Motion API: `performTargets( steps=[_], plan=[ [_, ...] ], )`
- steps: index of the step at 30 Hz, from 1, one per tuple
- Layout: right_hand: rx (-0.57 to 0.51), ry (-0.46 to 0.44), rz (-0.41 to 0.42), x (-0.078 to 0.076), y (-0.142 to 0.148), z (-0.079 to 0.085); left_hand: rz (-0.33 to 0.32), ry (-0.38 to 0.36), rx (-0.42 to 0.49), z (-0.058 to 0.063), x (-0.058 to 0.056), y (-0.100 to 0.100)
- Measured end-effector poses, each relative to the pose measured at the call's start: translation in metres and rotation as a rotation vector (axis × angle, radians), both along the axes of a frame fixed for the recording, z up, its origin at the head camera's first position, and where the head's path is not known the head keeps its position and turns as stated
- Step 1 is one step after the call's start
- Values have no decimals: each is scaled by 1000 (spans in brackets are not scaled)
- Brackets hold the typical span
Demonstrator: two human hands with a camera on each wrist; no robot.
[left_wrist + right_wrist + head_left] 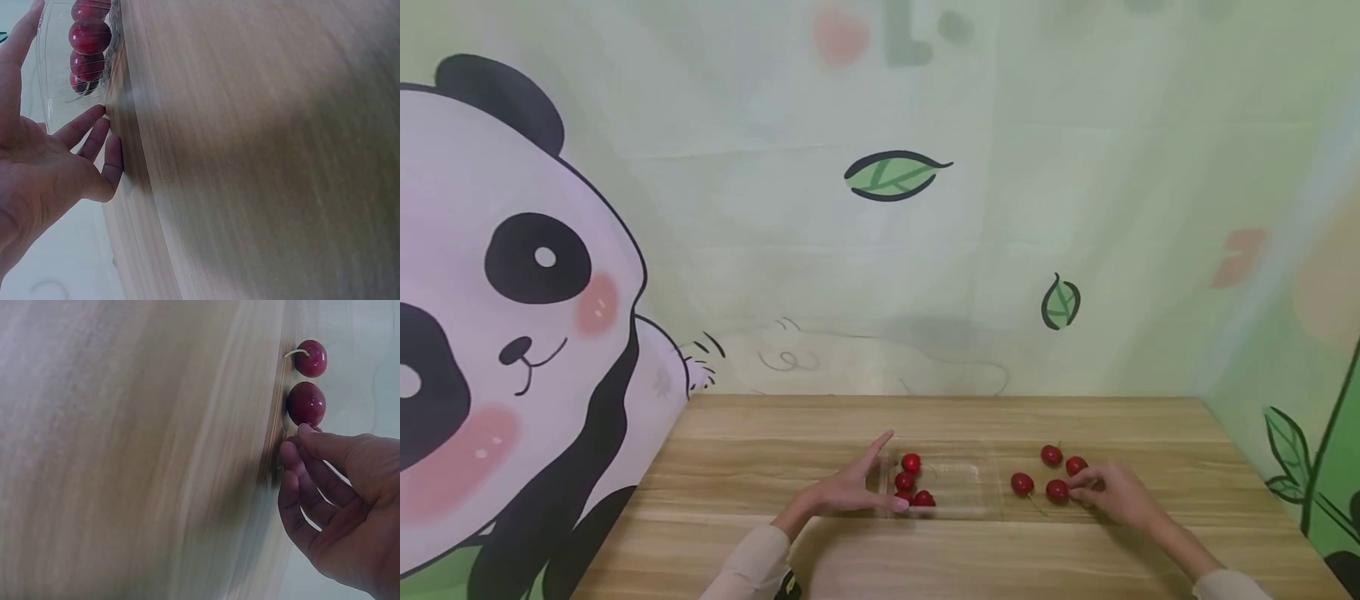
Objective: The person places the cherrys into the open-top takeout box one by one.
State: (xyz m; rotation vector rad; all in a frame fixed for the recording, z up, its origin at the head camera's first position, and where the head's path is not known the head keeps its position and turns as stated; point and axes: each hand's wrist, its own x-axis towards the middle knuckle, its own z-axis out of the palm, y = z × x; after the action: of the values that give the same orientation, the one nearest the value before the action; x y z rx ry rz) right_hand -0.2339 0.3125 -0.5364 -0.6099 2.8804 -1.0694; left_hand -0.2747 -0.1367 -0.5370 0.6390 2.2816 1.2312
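Wood-grain table point(1075, 562), clear tray point(973, 477), loose cherries point(1022, 484)

Lying flat, clear plastic box point(972, 481), with four shiny red cherries point(905, 482) gathered inside at its nine-o'clock end. Outside, at three o'clock from the box, four loose cherries point(1022, 483), near one another, some with thin stems.

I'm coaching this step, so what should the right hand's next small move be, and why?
Perhaps the right hand should secure a pinch on the closest cherry: it is right beside that cherry, though whether it grips it is unclear, and the left hand is at the clear container, where other cherries lie.
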Motion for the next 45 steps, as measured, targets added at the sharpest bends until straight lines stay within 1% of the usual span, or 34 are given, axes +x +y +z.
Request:
performTargets(
  steps=[7,13,19,26,32,40,45],
  plan=[
    [-7,9,-4,3,4,-4,-7,11,0,-4,-1,3],
    [8,14,-20,4,3,-1,-7,1,11,-4,-1,4],
    [52,39,-59,7,0,7,-9,2,-2,-5,-1,6],
    [43,118,-10,1,-9,17,-3,3,1,-2,-1,5],
    [52,105,10,-6,-14,26,1,5,-3,-1,-1,5],
    [91,138,19,-13,-35,43,1,-4,5,1,1,4],
    [53,112,38,-17,-53,52,5,5,-4,1,1,1]
  ],
)
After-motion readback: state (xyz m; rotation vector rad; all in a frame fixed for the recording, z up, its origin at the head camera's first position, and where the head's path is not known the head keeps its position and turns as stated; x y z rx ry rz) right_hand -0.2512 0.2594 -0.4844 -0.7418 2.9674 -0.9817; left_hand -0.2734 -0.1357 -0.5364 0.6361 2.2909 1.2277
